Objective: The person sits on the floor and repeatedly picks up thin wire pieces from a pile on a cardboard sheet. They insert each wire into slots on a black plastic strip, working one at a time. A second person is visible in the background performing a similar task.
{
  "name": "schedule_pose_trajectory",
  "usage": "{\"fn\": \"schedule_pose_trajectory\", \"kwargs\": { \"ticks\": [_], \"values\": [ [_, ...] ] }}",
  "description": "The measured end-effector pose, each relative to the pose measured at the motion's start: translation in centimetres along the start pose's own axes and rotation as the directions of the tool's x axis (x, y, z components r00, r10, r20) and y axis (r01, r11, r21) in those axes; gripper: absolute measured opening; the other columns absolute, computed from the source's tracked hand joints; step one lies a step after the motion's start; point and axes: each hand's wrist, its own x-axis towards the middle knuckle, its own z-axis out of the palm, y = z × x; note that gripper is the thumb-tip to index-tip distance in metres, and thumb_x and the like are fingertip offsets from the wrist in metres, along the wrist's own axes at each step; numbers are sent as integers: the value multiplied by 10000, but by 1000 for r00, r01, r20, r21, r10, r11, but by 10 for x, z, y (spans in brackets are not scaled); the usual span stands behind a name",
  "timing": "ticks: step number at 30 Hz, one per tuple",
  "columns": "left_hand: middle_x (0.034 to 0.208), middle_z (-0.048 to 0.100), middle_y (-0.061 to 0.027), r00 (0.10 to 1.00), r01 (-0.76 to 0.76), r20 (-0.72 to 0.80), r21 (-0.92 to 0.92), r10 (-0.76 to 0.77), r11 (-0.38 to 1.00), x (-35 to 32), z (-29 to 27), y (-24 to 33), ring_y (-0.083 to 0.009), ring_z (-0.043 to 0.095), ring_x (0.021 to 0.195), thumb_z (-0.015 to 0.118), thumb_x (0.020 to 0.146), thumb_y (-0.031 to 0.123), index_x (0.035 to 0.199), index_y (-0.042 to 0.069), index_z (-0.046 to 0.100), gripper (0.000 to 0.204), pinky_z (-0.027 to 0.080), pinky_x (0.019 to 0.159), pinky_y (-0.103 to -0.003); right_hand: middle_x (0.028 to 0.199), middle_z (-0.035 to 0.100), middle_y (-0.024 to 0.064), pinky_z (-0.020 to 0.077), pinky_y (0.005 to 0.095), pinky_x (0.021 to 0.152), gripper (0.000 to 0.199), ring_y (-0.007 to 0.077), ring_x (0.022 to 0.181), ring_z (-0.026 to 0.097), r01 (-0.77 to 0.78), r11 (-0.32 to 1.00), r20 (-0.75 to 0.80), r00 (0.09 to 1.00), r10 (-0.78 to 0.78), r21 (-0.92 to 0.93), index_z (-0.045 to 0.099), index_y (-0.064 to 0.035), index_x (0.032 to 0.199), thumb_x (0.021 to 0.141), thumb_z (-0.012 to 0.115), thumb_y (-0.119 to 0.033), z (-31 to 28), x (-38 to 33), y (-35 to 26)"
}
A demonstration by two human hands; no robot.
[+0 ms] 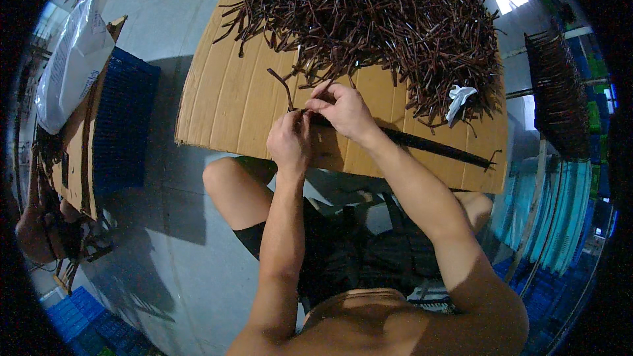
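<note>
My left hand [290,140] is closed near the front of the cardboard, its fingers pinched around the left end of a long dark bar [443,150]. From its fingertips a thin, bent brown twig-like piece [279,83] sticks up. Close beside it, my right hand [344,111] is closed too, thumb and fingers pressed together over the bar; what they pinch is too small to tell. Under my right hand and forearm the bar runs off to the right, ending in small hooked bits. A large heap of dark brown twig-like pieces [382,20] lies beyond both hands.
The corrugated cardboard [211,105] is the work surface above my knees. A crumpled white scrap [459,101] lies on the heap's right edge. To the left stand a blue crate [125,118] and a plastic bag [76,59]; turquoise crates [557,211] are stacked at right.
</note>
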Motion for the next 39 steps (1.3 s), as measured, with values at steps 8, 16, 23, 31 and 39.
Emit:
{"fn": "schedule_pose_trajectory", "kwargs": {
  "ticks": [8,16,23,31,39],
  "values": [
    [749,607,-120,991,-89,-104,-24,86,996,-2,12,3,-310,593,713,643,810,143,844,67,632,83,477,646,-390,893,671,120,506,322,727,195,215,814,653,335,895,11,938,-347,-293,678,-29,884,810,668,-210,8,-4,0],
    [873,668,-149,945,328,2,-53,-328,943,10,-5,-1,-288,643,781,654,849,207,927,36,669,189,498,663,-358,972,656,153,506,421,771,245,326,916,626,55,870,-33,996,-81,-490,623,-33,1000,832,600,-210,-75,25,0],
    [916,660,-165,994,81,-63,-95,-88,992,6,-1,6,-299,636,823,641,848,160,1001,15,643,211,499,726,-365,1153,519,240,537,428,780,272,359,973,595,-269,323,-285,958,-4,-908,510,43,1096,856,529,-83,-136,29,26],
    [788,643,-157,983,178,15,-291,-182,940,13,4,-2,-315,621,714,663,844,175,882,-2,646,182,495,662,-350,895,635,233,528,449,754,245,376,857,642,-331,493,-315,942,118,-805,558,71,1013,837,550,-99,-131,50,26],
    [805,659,-163,988,144,-11,-300,-154,943,12,3,-1,-307,644,747,663,837,155,848,10,650,146,494,660,-366,817,626,163,489,326,564,169,207,703,620,-532,847,-99,842,530,11,612,29,832,795,693,-114,-129,47,25]
  ]
}}
